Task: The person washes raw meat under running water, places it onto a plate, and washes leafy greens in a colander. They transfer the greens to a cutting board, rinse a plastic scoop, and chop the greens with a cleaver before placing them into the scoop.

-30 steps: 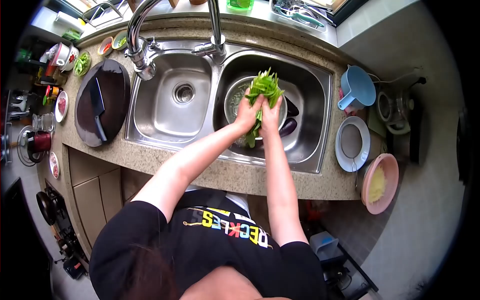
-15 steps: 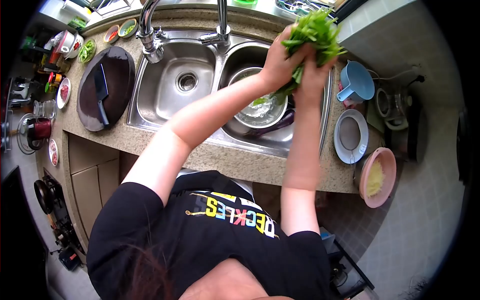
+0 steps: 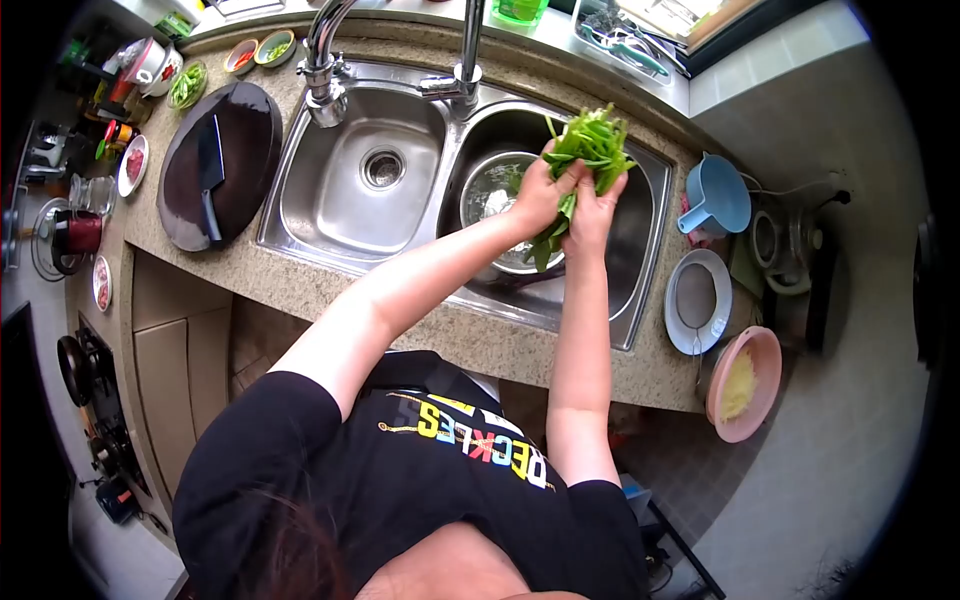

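A bunch of leafy greens (image 3: 592, 145) is gripped between both hands above the right sink basin (image 3: 640, 260). My left hand (image 3: 541, 195) closes on the bunch from the left, and my right hand (image 3: 597, 208) wraps it from the right. Cut stems point up and away, while dark leaves hang down between the wrists. Beneath them a metal bowl (image 3: 478, 205) with water stands in the basin, partly hidden by my left hand and the leaves. Something dark lies beside the bowl, mostly covered by my arms.
Left of the sink, a cleaver (image 3: 211, 165) rests on a round dark cutting board (image 3: 255, 150). A faucet (image 3: 466, 70) rises behind the basins. To the right are a blue ladle-like cup (image 3: 718, 195), a strainer (image 3: 697, 296) over a white bowl, and a pink bowl (image 3: 765, 385) with yellowish shreds.
Both hands have come down and nearer to me with the greens, from the basin's far right corner to over the basin. The camera view has shifted slightly.
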Available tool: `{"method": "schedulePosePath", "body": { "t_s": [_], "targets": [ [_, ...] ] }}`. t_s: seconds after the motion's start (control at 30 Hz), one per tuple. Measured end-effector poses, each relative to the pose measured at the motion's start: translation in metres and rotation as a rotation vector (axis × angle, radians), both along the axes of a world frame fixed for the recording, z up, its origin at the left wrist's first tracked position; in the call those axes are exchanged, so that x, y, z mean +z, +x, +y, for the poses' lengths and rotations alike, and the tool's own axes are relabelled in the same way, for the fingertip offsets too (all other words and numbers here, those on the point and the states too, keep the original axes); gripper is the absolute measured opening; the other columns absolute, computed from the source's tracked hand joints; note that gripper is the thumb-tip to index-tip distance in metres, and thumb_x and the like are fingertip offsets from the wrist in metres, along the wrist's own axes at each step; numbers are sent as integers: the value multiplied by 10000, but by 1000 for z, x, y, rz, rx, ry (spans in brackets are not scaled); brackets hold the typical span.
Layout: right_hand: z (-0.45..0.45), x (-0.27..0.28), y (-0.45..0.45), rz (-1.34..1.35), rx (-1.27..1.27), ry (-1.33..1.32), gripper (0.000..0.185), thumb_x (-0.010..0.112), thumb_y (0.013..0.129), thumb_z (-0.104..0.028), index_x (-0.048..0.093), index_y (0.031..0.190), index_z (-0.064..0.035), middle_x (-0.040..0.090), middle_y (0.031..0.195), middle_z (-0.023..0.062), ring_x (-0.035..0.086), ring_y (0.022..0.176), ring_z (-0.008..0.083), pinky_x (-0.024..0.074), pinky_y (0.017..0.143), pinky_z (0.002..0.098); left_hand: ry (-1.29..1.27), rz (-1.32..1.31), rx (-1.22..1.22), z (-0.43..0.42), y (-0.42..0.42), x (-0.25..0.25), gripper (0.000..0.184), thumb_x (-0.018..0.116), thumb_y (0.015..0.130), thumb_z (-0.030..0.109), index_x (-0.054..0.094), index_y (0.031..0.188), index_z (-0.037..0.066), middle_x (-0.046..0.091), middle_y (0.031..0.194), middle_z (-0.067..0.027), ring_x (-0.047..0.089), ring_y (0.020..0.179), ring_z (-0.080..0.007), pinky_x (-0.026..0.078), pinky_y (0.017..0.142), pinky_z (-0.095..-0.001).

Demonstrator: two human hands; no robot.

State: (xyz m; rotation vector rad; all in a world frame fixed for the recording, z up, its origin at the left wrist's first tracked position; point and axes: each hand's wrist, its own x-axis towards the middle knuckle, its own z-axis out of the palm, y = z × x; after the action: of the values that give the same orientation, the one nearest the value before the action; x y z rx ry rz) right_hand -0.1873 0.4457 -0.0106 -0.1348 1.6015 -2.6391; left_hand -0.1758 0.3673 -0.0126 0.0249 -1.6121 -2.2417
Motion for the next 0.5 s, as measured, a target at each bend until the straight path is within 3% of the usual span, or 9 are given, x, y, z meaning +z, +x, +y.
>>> {"method": "schedulePosePath", "body": {
  "t_s": [0.03,0.1,0.13,0.17,0.23,0.3,0.37,0.43,0.5],
  "targets": [
    [-3,2,1,49,-69,32,482,506,961,-67,294,1384,-157,472,1299,65,477,1158,169,418,954,316,-58,-9,14,2,-6,-9,330,589,935,236,519,1171,16,628,1064,-63,564,967,-118,454,859,-284],
    [-1,-32,-3,-142,-51,93,472,522,960,-104,303,1376,-143,475,1293,73,479,1154,185,415,954,329,-15,-291,56,7,-7,-49,402,627,891,313,552,1149,14,658,1045,-155,630,953,-253,472,839,-350],
    [2,-60,-3,-208,-58,268,486,545,952,-138,303,1373,-122,474,1292,82,483,1151,203,415,953,339,4,-394,30,5,2,-69,397,623,891,304,562,1147,7,655,1065,-163,628,971,-264,470,860,-360],
    [4,-68,8,-208,-92,384,500,566,942,-149,305,1367,-108,480,1282,86,492,1140,210,417,947,338,-9,-466,-18,2,15,-67,409,607,900,329,561,1148,6,644,1091,-166,618,1002,-270,468,876,-371],
    [-1,-55,30,-220,-126,255,498,570,940,-150,311,1363,-101,477,1296,96,487,1158,215,419,956,350,-43,-366,14,7,29,-68,436,600,901,356,549,1162,12,629,1129,-170,605,1038,-278,460,893,-384],
    [11,-91,28,-272,-32,210,509,571,939,-153,305,1370,-105,465,1324,104,478,1185,226,426,962,367,-59,-520,-22,4,35,-80,482,597,899,383,525,1205,17,616,1152,-183,593,1066,-293,448,918,-399],
    [2,-67,31,-292,-84,312,510,569,940,-155,304,1373,-107,453,1343,109,484,1187,236,439,954,378,-48,-484,26,9,32,-85,487,599,906,353,512,1238,8,612,1175,-155,570,1102,-241,430,950,-359],
    [8,-66,35,-267,-56,171,514,566,940,-156,298,1376,-117,463,1331,114,508,1162,241,464,937,385,-142,-444,-55,4,32,-74,507,612,898,352,497,1255,10,602,1192,-161,557,1126,-244,422,966,-364],
    [10,-61,36,-342,-21,353,518,562,941,-160,288,1379,-127,473,1319,121,523,1147,244,485,929,395,-86,-487,-38,19,46,-83,503,617,895,346,500,1247,7,605,1182,-167,563,1118,-244,425,962,-366]
  ]
}}
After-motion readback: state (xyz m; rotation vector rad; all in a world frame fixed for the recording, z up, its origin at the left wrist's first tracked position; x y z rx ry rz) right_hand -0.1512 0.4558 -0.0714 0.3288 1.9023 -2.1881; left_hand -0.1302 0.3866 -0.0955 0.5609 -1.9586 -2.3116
